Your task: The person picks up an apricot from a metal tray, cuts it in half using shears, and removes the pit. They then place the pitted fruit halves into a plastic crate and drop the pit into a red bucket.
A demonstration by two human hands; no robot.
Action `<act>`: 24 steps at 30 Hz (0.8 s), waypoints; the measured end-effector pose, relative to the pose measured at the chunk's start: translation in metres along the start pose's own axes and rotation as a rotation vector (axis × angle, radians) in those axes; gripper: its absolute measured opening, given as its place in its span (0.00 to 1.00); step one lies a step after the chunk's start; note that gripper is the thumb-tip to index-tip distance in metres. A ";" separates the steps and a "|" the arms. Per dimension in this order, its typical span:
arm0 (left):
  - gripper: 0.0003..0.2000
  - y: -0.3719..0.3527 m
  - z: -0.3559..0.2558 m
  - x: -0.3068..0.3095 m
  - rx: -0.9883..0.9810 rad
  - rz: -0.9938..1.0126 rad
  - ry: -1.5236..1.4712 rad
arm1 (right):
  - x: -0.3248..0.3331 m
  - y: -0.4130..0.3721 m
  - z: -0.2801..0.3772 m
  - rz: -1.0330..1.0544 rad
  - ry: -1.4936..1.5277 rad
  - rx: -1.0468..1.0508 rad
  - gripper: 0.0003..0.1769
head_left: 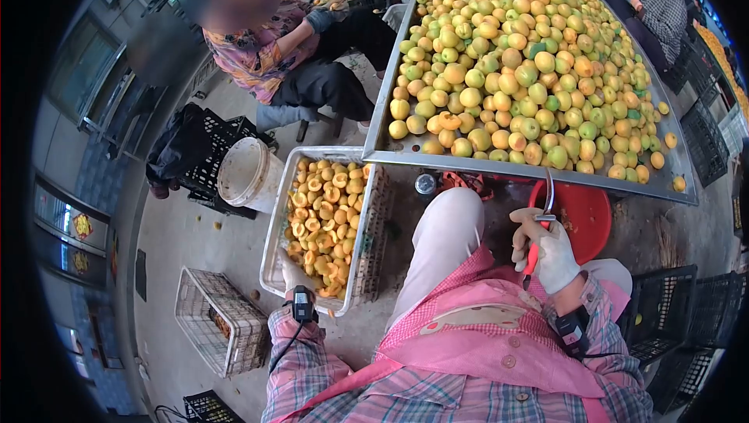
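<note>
My left hand (295, 275), in a white glove, reaches down into a white crate (275, 245) of halved, pitted apricots (326, 216) at my left side, touching the pieces at its near end. My right hand (548, 249), also gloved, grips a red-handled pitting tool (537, 245) with a curved metal blade, held above my lap next to a red bucket (587, 218). A large metal tray (380, 115) heaped with whole yellow-green apricots (515, 64) stands in front of me.
A white bucket (248, 173) and a black crate (209, 159) sit left of the white crate. An empty wire crate (220, 321) lies on the floor. A seated person (296, 56) works at the far left; another person (659, 9) sits at the far right.
</note>
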State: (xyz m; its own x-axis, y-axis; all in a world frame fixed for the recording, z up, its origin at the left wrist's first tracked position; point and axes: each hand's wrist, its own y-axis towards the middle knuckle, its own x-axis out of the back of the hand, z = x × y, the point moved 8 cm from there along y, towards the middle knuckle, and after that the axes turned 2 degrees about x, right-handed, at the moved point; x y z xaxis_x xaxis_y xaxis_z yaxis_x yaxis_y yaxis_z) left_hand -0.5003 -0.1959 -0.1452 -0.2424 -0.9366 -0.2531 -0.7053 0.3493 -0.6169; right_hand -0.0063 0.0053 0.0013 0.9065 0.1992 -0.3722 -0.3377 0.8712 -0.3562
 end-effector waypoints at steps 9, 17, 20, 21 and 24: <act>0.28 -0.124 0.043 -0.219 0.353 0.767 -0.161 | 0.021 -0.004 0.060 -0.057 0.115 0.243 0.10; 0.33 -0.297 0.122 -0.350 0.547 1.272 0.042 | 0.014 -0.050 0.143 -0.165 0.172 0.595 0.18; 0.32 -0.338 0.142 -0.361 0.540 1.312 0.196 | 0.017 -0.068 0.164 -0.224 0.160 0.744 0.24; 0.33 -0.353 0.146 -0.363 0.567 1.321 0.211 | 0.019 -0.073 0.170 -0.257 0.147 0.830 0.24; 0.33 -0.374 0.167 -0.362 0.642 1.355 0.281 | 0.025 -0.080 0.175 -0.295 0.258 0.982 0.23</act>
State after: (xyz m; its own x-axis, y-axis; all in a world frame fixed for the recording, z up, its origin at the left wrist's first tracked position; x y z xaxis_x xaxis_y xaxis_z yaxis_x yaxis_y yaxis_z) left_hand -0.0372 0.0175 0.0526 -0.6148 0.1397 -0.7762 0.5266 0.8054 -0.2722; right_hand 0.0880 0.0191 0.1701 0.7992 -0.0805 -0.5957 0.3448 0.8731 0.3446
